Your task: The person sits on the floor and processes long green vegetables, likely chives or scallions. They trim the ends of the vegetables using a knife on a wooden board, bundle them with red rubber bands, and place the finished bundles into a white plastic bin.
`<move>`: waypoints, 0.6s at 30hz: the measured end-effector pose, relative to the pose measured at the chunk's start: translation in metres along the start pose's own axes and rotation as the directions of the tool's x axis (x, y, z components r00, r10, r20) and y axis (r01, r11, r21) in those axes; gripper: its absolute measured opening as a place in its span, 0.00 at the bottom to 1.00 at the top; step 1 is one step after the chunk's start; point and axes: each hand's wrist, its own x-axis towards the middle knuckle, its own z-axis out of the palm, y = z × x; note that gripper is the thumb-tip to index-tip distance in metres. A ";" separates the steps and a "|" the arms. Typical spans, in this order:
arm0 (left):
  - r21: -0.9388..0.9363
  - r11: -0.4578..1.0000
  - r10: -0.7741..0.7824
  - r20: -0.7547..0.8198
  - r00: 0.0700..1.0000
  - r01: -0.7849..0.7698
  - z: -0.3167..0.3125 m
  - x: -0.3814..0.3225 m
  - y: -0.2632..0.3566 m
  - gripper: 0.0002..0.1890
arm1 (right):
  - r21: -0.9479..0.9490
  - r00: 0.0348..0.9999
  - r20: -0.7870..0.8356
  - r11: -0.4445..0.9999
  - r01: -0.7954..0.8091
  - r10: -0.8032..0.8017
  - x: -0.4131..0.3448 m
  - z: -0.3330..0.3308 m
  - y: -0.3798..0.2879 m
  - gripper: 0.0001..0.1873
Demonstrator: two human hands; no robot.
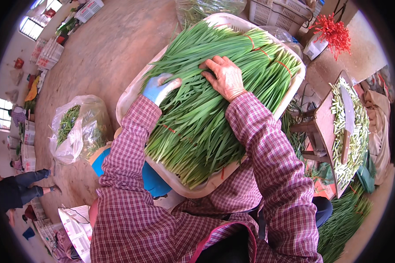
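Observation:
Bundles of long green leafy stalks, resembling garlic chives [197,108], fill a pale plastic crate [125,102] in front of me. Red ties bind several of the bundles. My left hand [160,88], in a white and blue glove with bare fingertips showing, rests on the leaves near the crate's left side, thumb apart from the fingers. My bare right hand [224,76] lies on the leaves near the middle, fingers bent and their tips among the leaves. Whether either hand grips any leaves is hidden.
At right, a kitchen knife [348,121] lies on cut stalk pieces on a wooden board [324,131]. Red ties [332,34] hang at upper right. A plastic bag of greens [82,128] stands at left; more stalks [342,220] lie lower right. A person [16,190] is far left.

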 end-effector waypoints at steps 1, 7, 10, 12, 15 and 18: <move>-0.001 1.000 0.025 0.017 1.000 -0.025 0.000 0.001 0.000 0.20 | -0.007 1.000 -0.006 1.000 0.024 -0.024 0.000 0.001 0.001 0.08; 0.014 0.999 -0.032 0.050 0.998 0.031 -0.004 -0.003 0.010 0.23 | 0.043 1.000 -0.008 0.999 -0.009 0.010 -0.002 0.004 0.003 0.05; 0.005 0.998 -0.065 0.063 0.996 0.065 -0.019 -0.012 0.011 0.22 | 0.154 0.996 -0.026 0.985 -0.082 0.087 -0.004 0.005 0.002 0.05; 0.032 0.999 0.030 0.033 0.999 -0.031 -0.029 -0.021 0.027 0.20 | 0.264 0.981 -0.039 0.949 -0.174 0.191 -0.005 0.003 0.003 0.05; -0.045 0.971 0.232 -0.067 0.970 -0.235 -0.041 -0.025 0.042 0.16 | 0.189 0.972 -0.053 0.959 -0.213 0.227 -0.005 0.005 0.003 0.06; -0.021 0.951 0.305 -0.102 0.947 -0.309 -0.029 -0.018 0.075 0.16 | 0.255 0.936 0.050 0.901 -0.350 0.349 -0.001 0.006 -0.005 0.07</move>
